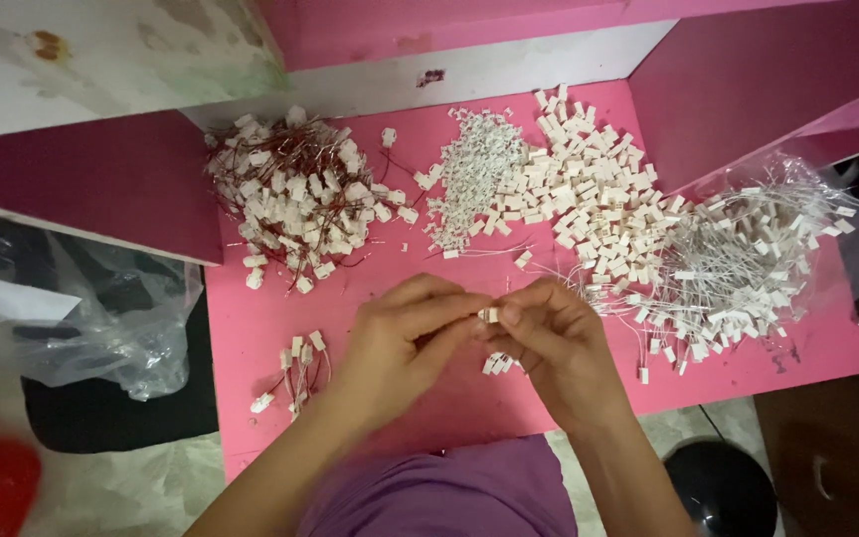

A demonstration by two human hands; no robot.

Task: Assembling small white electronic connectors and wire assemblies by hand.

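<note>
My left hand and my right hand meet over the middle of the pink table. Together they pinch a small white plastic connector between the fingertips. Just below the hands lie a few loose white connectors. A small group of connectors with red wires rests to the left of my left hand.
A big pile of red-wired connectors sits at the back left. Tiny white parts and white housings are heaped at the back. White-wired connectors spread on clear plastic at right. A clear bag lies left of the table.
</note>
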